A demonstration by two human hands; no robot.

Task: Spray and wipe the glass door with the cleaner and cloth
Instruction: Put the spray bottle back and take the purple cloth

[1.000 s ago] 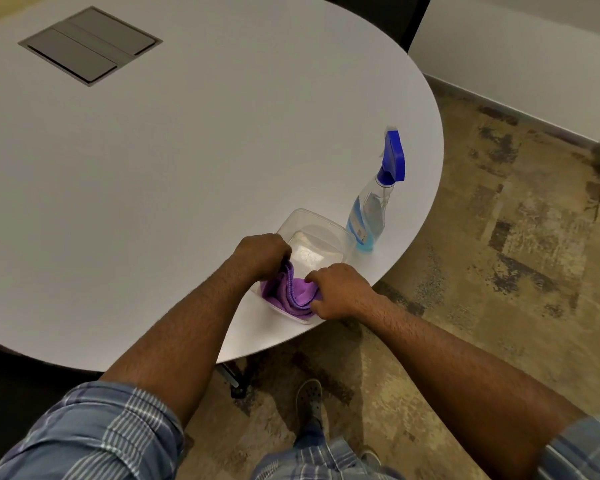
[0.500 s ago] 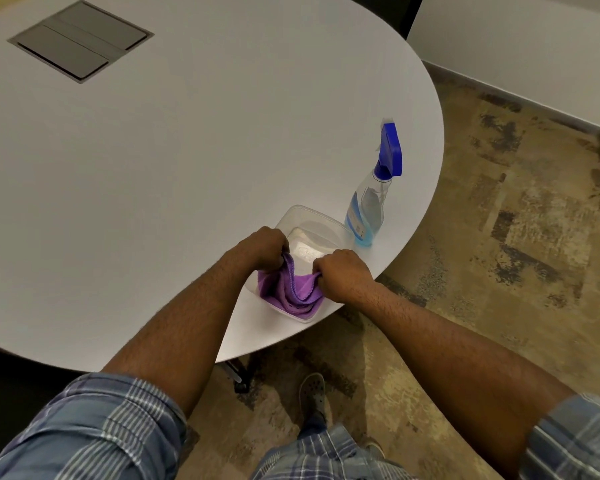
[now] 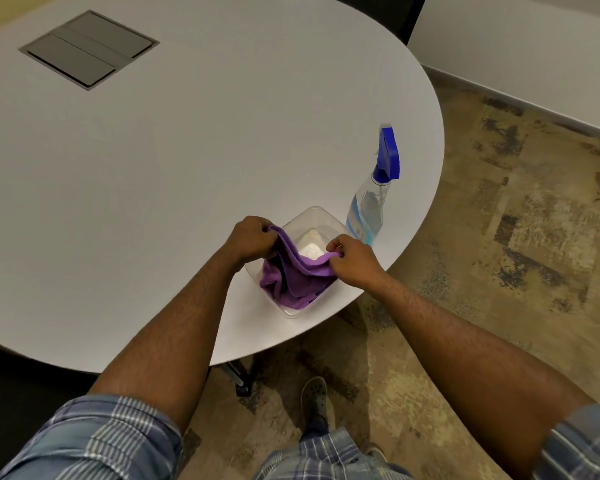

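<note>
Purple cloth [image 3: 297, 278] is seen nearest of the task's things, lying partly inside a clear plastic container [image 3: 317, 216] that stands at the near right edge of the white desk [image 3: 187, 161]. Its upper edge is pinched at two places: by the fingers of the left hand [image 3: 252, 237] at the left corner, and by the fingers of the right hand [image 3: 352, 259] at the right corner. Both sets of fingers are pressed together on the fabric, and the edge is held stretched between them above the container, while the rest of the cloth hangs down into it.

The step in hand is judged to be the taking out and opening of the cloth. To do it well, the cloth should be lifted straight up until it is free of the container walls, so that the light container is not dragged toward the desk edge, which is close. The spray bottle [image 3: 371, 206] stands upright just beside the container on the far right, and it could be knocked by a wide movement of the right hand.

One cloth, one container and one spray bottle are counted, and farther away one grey panel [image 3: 87, 50] is set in the desk. The glass door is not in view.
</note>
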